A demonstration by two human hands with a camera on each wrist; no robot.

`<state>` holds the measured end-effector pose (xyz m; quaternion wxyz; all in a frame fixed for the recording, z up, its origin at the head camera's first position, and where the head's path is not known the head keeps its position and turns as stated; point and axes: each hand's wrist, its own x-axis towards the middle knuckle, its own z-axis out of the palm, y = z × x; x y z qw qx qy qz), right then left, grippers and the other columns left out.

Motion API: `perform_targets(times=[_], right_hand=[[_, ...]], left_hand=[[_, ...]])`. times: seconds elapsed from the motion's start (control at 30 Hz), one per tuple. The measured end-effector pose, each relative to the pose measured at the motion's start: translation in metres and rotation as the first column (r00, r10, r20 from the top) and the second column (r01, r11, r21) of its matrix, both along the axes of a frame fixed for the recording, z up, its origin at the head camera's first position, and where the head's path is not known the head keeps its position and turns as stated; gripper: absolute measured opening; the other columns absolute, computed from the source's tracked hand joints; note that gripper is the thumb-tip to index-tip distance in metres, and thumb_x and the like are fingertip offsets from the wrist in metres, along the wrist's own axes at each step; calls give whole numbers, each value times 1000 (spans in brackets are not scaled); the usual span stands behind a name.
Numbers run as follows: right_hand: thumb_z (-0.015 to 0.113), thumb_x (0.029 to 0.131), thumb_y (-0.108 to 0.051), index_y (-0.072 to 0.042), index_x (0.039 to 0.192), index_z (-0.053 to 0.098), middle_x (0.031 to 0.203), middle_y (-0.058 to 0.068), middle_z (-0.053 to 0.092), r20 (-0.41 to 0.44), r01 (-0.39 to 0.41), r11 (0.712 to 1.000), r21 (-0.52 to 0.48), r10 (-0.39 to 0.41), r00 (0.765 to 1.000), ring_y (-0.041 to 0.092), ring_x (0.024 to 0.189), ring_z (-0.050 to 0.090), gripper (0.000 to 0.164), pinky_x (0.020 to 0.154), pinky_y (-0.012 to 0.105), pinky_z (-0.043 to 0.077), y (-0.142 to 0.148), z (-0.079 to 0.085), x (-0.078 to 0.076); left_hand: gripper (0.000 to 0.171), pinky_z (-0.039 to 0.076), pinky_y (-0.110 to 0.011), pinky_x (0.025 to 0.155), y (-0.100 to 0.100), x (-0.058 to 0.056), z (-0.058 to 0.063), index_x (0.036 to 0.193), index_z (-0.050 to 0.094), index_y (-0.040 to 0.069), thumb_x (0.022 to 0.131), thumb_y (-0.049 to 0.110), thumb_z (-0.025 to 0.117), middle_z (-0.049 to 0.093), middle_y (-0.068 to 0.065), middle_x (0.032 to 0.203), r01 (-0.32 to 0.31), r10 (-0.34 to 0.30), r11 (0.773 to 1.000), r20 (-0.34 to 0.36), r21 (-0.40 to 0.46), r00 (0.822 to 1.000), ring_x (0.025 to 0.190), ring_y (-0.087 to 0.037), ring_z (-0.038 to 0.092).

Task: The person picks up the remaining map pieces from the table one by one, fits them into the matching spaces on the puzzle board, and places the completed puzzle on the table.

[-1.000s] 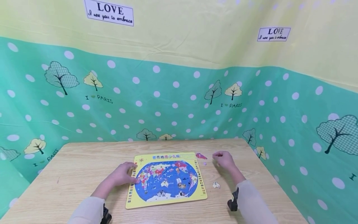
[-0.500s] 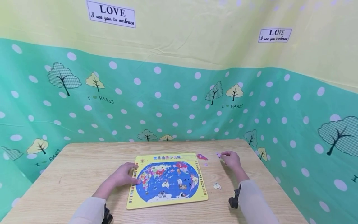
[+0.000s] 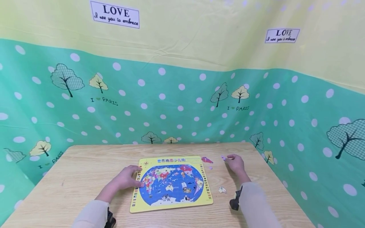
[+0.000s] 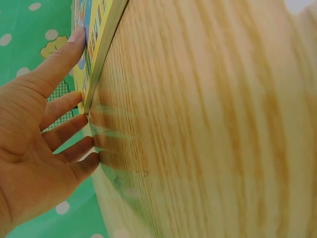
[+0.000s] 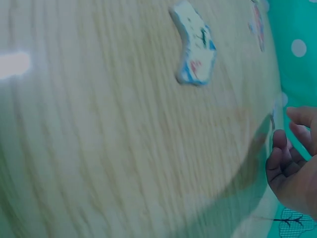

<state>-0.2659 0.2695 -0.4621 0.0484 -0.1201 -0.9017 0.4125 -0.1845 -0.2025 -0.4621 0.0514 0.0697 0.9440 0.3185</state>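
A yellow-framed world map puzzle board lies on the table. My left hand is at its left side; in the left wrist view the thumb rests on the board's face and the spread fingers reach along its edge. My right hand is low over the table right of the board, fingers bent. A small purple puzzle piece shows right at its fingertips; I cannot tell whether they pinch it. A white Australia-shaped piece lies nearer, and is large in the right wrist view.
A red puzzle piece lies beside the board's top right corner, with a tiny purple piece just below it. The wooden table ends at a green dotted curtain behind and on the right.
My right hand has shifted a little to the right, and the purple piece now shows at its fingertips. My left hand stays at the board.
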Motion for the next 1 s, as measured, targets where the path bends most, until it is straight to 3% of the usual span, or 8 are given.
perform_targets(times=[0.13, 0.37, 0.57, 1.0], right_hand=[[56, 90, -17, 4, 121, 56, 116, 27, 57, 4, -9, 1000, 2, 9, 1000, 38, 103, 55, 37, 89, 48, 48, -3, -6, -2], [55, 90, -16, 7, 124, 52, 125, 30, 53, -11, -27, 997, 73, 28, 1000, 44, 114, 51, 41, 96, 54, 44, -6, -9, -2], [56, 89, -15, 8, 123, 52, 124, 30, 54, -37, -17, 992, 122, 22, 999, 46, 115, 50, 42, 100, 55, 42, -5, -15, -5], [52, 93, -18, 13, 125, 49, 129, 33, 49, 23, -10, 984, 176, 6, 1000, 48, 122, 44, 44, 104, 55, 39, -7, -18, -5]], left_hand=[[79, 30, -64, 106, 0, -1, 1, 126, 55, 1, 61, 36, 84, 44, -27, 137, 3, -3, 1000, -5, -4, 1000, 127, -50, 37], [79, 31, -64, 105, 1, 0, 2, 126, 55, 1, 61, 35, 84, 45, -27, 137, 4, -4, 1000, 2, -8, 1000, 127, -50, 38], [78, 32, -63, 105, 0, -1, 0, 126, 55, 2, 61, 35, 84, 45, -27, 137, -2, 2, 1000, 4, -11, 1000, 127, -49, 38], [79, 32, -63, 105, 0, -1, 0, 126, 55, 2, 61, 35, 84, 44, -26, 137, -3, 3, 1000, 2, -17, 1000, 127, -49, 38]])
